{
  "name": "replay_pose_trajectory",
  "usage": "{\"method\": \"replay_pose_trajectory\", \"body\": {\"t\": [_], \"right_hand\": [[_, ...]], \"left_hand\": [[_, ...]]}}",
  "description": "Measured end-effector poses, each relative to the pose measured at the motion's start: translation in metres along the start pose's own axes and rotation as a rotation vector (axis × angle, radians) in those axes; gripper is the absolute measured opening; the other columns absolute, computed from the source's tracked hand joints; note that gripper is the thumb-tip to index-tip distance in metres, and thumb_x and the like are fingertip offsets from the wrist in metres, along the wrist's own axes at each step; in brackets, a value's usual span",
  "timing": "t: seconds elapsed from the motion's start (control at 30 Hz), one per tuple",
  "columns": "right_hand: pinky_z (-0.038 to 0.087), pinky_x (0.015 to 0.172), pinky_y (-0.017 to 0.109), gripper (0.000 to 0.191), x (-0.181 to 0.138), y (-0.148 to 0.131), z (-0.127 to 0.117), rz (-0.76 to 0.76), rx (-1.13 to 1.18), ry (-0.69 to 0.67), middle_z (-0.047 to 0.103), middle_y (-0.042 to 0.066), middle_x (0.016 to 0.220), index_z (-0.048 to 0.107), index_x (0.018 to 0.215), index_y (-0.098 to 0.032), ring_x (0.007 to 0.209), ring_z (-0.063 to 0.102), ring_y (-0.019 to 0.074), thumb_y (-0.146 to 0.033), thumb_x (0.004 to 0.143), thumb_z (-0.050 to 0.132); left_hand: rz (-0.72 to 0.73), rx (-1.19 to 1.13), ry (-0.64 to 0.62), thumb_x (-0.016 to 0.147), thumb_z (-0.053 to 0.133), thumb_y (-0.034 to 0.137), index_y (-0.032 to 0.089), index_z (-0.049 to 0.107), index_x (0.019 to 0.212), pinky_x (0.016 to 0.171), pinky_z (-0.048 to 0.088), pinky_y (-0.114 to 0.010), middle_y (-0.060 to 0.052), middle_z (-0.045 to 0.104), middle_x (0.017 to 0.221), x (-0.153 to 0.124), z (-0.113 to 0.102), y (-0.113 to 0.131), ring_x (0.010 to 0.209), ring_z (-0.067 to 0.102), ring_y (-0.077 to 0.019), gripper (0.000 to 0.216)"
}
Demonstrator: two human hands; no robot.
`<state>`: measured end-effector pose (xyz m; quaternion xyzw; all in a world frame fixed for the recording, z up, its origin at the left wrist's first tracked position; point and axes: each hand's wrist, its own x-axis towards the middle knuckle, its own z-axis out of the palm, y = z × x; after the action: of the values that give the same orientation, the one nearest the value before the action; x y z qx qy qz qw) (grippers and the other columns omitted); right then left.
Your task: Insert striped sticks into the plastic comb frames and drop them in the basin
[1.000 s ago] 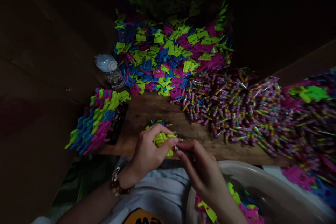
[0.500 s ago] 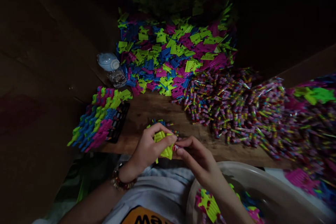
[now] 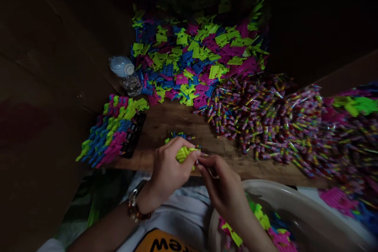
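Note:
My left hand point(image 3: 171, 165) is closed around a yellow-green ridged plastic piece point(image 3: 183, 154), thumb across its front. Close beside it, my right hand point(image 3: 223, 179) pinches a small reddish piece point(image 3: 197, 161) at the edge of the plastic piece; the fingertips hide most of it. The two hands nearly meet above the front edge of the wooden table point(image 3: 174, 118). Just behind them lies a small heap of blue and multicoloured bits point(image 3: 177, 136), partly covered by my left hand.
At left, a black rack point(image 3: 134, 136) bears rows of coloured plastic pieces point(image 3: 110, 134). A water bottle point(image 3: 131, 82) stands behind it. Piles of plastic pieces point(image 3: 189, 55) and small striped tubes point(image 3: 265, 122) spread behind and right. A pale basin point(image 3: 265, 185) sits at front right.
My left hand has turned the yellow-green piece, so less of its flat face shows. My right fingers have drawn in closer against it.

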<state>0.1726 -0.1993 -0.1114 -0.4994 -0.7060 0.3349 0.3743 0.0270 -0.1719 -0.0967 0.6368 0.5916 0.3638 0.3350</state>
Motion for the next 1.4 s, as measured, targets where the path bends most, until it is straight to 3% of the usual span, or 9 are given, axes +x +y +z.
{"method": "replay_pose_trajectory", "body": {"t": [0.13,0.3,0.4,0.6,0.8,1.0,1.17,1.3,1.4], "right_hand": [[0.045,0.064,0.026,0.006,0.004,0.006,0.004,0.053,0.063,-0.012,0.062,0.004,0.08,0.056,0.089,-0.02,0.072,0.059,0.0161,-0.018,0.088,0.05],[0.048,0.063,0.022,0.016,0.012,0.014,0.0,0.33,0.593,-0.152,0.063,0.001,0.08,0.056,0.083,-0.02,0.073,0.06,0.0136,-0.036,0.084,0.059],[0.049,0.064,0.022,0.019,0.013,0.011,-0.003,0.388,0.698,-0.159,0.063,0.0,0.078,0.056,0.08,-0.02,0.072,0.06,0.0127,-0.037,0.081,0.063],[0.049,0.063,0.024,0.009,0.006,0.003,-0.009,0.203,0.323,-0.13,0.064,0.004,0.08,0.057,0.088,-0.021,0.075,0.062,0.0158,-0.029,0.089,0.052],[0.047,0.061,0.026,0.009,0.006,0.006,0.0,-0.055,-0.109,-0.025,0.063,0.006,0.078,0.054,0.087,-0.021,0.069,0.06,0.0171,-0.018,0.089,0.046],[0.048,0.059,0.024,0.008,0.012,0.009,0.005,0.11,-0.006,-0.036,0.066,0.005,0.077,0.055,0.087,-0.02,0.068,0.062,0.016,-0.024,0.089,0.049],[0.05,0.063,0.026,0.018,0.022,0.028,-0.005,0.235,0.049,-0.129,0.071,0.006,0.086,0.063,0.093,-0.018,0.076,0.066,0.0192,-0.031,0.087,0.052],[0.052,0.067,0.026,0.025,0.027,0.053,-0.002,0.264,0.027,-0.228,0.073,0.006,0.085,0.067,0.092,-0.017,0.077,0.068,0.0189,-0.031,0.089,0.047],[0.05,0.067,0.03,0.024,0.028,0.063,0.007,0.264,-0.19,-0.168,0.073,0.008,0.083,0.069,0.089,-0.017,0.076,0.067,0.0214,-0.026,0.086,0.047]], "left_hand": [[-0.086,-0.082,0.0,0.078,0.06,0.027,0.019,0.059,0.075,0.065,0.043,-0.024,0.0,0.065,0.074,0.004,0.003,-0.008,0.071,0.06,-0.0145,0.009],[-0.345,-0.485,-0.204,0.072,0.064,0.035,0.017,0.058,0.071,0.054,0.042,-0.022,0.001,0.062,0.066,0.012,0.0,-0.015,0.058,0.056,-0.0125,0.019],[-0.314,-0.431,-0.197,0.071,0.064,0.034,0.017,0.059,0.071,0.055,0.042,-0.022,0.001,0.063,0.065,0.011,-0.004,-0.011,0.059,0.056,-0.0126,0.018],[-0.109,-0.094,-0.076,0.077,0.061,0.029,0.019,0.059,0.074,0.061,0.043,-0.023,0.0,0.066,0.071,0.002,-0.004,0.002,0.066,0.06,-0.014,0.012],[-0.009,0.019,0.017,0.079,0.06,0.025,0.02,0.059,0.074,0.066,0.044,-0.024,0.0,0.066,0.074,0.002,0.004,-0.004,0.071,0.061,-0.0149,0.007],[-0.138,-0.126,-0.037,0.077,0.061,0.028,0.019,0.063,0.08,0.067,0.047,-0.023,-0.001,0.068,0.079,0.01,0.004,-0.014,0.074,0.064,-0.015,0.01],[-0.252,-0.301,-0.216,0.069,0.067,0.029,0.018,0.057,0.109,0.073,0.051,-0.027,-0.007,0.07,0.098,0.019,-0.01,-0.031,0.09,0.065,-0.0192,0.042],[-0.364,-0.351,-0.119,0.067,0.069,0.041,0.015,0.055,0.105,0.073,0.051,-0.031,-0.009,0.07,0.092,0.026,-0.027,-0.053,0.089,0.065,-0.0214,0.047],[-0.413,-0.41,-0.082,0.069,0.067,0.046,0.013,0.055,0.103,0.07,0.05,-0.03,-0.009,0.069,0.09,0.028,-0.038,-0.063,0.088,0.064,-0.0212,0.049]]}}
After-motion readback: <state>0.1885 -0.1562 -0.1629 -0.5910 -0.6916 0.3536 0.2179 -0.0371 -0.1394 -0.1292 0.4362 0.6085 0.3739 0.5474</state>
